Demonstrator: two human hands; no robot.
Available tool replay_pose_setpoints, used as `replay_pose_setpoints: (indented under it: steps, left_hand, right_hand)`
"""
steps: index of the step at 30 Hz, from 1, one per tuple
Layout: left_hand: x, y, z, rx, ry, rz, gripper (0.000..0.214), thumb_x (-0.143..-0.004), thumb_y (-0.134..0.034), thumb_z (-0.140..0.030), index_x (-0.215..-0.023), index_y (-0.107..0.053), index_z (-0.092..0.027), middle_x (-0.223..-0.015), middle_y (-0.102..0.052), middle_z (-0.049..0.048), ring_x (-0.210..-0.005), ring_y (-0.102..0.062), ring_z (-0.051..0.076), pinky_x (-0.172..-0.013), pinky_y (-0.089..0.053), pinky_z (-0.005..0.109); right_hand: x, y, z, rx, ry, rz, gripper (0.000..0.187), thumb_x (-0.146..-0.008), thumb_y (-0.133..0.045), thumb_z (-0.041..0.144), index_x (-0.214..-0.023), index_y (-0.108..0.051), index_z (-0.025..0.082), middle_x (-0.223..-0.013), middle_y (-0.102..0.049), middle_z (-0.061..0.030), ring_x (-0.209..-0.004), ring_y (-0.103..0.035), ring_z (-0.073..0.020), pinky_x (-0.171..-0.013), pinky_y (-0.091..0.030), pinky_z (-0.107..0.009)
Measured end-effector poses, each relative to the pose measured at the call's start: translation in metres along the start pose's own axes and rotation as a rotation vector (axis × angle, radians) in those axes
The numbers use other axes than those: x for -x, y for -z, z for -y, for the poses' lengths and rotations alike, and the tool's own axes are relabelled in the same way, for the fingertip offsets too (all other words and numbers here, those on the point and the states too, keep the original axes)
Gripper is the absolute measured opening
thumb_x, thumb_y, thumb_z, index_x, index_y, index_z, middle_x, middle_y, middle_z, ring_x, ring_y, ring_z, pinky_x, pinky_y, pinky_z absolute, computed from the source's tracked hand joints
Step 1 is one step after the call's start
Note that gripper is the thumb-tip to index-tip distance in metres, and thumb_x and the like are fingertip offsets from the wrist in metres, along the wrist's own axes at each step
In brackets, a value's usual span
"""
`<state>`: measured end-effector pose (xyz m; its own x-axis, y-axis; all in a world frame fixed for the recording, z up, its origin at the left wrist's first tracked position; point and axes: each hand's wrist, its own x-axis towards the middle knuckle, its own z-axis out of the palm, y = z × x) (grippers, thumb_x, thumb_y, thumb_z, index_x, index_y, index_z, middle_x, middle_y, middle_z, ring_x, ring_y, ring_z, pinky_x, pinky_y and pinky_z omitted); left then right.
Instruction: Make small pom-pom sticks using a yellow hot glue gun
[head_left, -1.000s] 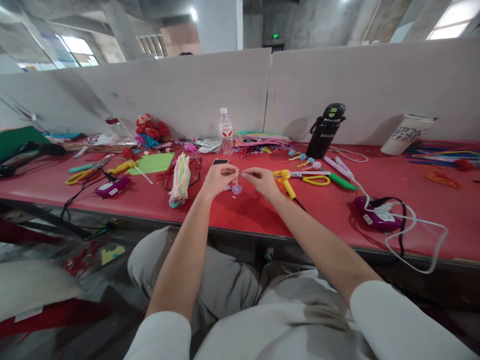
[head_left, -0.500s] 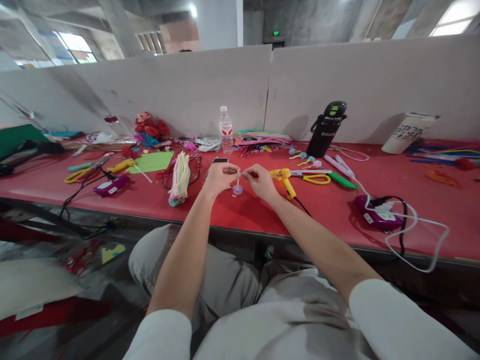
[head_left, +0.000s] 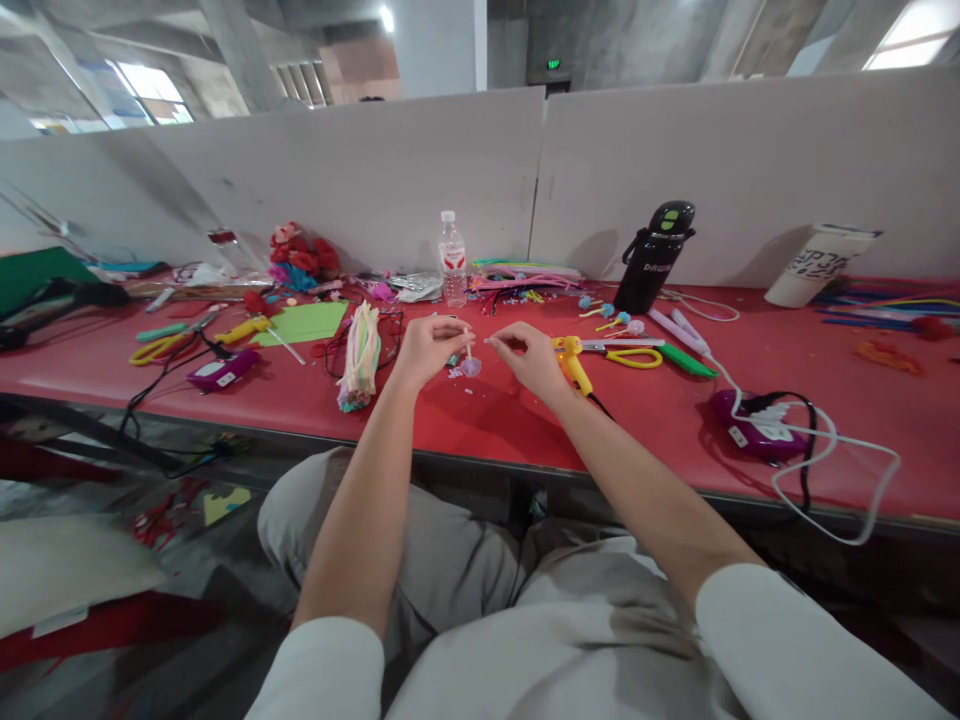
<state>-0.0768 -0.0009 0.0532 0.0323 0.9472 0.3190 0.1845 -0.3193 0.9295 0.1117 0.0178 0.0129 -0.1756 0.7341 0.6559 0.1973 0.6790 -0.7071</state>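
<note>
Between the fingertips of my left hand (head_left: 433, 350) is the pale stem of a small lilac flower (head_left: 471, 367), which hangs head down over the red table (head_left: 495, 430). My right hand (head_left: 527, 352) is a short gap to the right, thumb and forefinger pinched at a tiny pale bit too small to name. Just right of that hand lies a yellow glue gun (head_left: 574, 365), its cord running toward the table's front edge. Small lilac scraps (head_left: 455, 373) are scattered below my left hand. A bundle of pastel pipe cleaners (head_left: 360, 355) lies left of it.
Yellow-handled scissors (head_left: 634, 357), a green-handled tool (head_left: 686, 361) and finished-looking little flowers (head_left: 621, 320) lie to the right. Behind stand a water bottle (head_left: 452, 262) and a black flask (head_left: 654, 260). Purple power strips (head_left: 757, 430) with loose cables sit at both sides.
My hands have come apart. The left has moved slightly left with the flower, and the right has drawn a little to the right with its fingers pinched.
</note>
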Motion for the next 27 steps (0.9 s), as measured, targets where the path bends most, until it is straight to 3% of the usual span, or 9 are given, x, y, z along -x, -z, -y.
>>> replay_pose_setpoints:
  steps: [4,10,27]
  left_hand:
    - [-0.001,0.004,-0.003,0.031,0.014,-0.028,0.034,-0.065,-0.081,-0.037,-0.087,-0.07,-0.014,-0.084,-0.074,0.0101,-0.075,-0.07,0.02,-0.075,-0.057,0.033]
    - [-0.003,0.007,0.0,0.049,-0.025,-0.01,0.031,-0.067,-0.079,-0.035,-0.087,-0.069,-0.014,-0.088,-0.074,0.0105,-0.077,-0.07,0.02,-0.076,-0.057,0.033]
    - [-0.002,0.004,0.003,0.03,0.026,-0.042,0.031,-0.067,-0.079,-0.037,-0.087,-0.07,-0.015,-0.082,-0.072,0.0079,-0.071,-0.068,0.017,-0.073,-0.058,0.033]
  right_hand:
    - [0.001,0.002,0.005,0.006,-0.023,0.009,0.024,-0.085,-0.063,0.045,-0.079,-0.065,0.021,-0.078,-0.064,-0.0035,-0.072,-0.056,-0.016,-0.07,-0.047,-0.031]
    - [0.003,-0.001,0.008,0.008,0.093,0.078,0.015,-0.086,-0.061,0.033,-0.08,-0.066,0.02,-0.083,-0.063,-0.0046,-0.074,-0.057,-0.0161,-0.069,-0.047,-0.031]
    - [0.006,-0.011,0.004,0.237,0.317,0.199,0.018,-0.093,-0.053,0.027,-0.091,-0.07,0.022,-0.093,-0.062,-0.0087,-0.091,-0.056,-0.0217,-0.085,-0.047,-0.038]
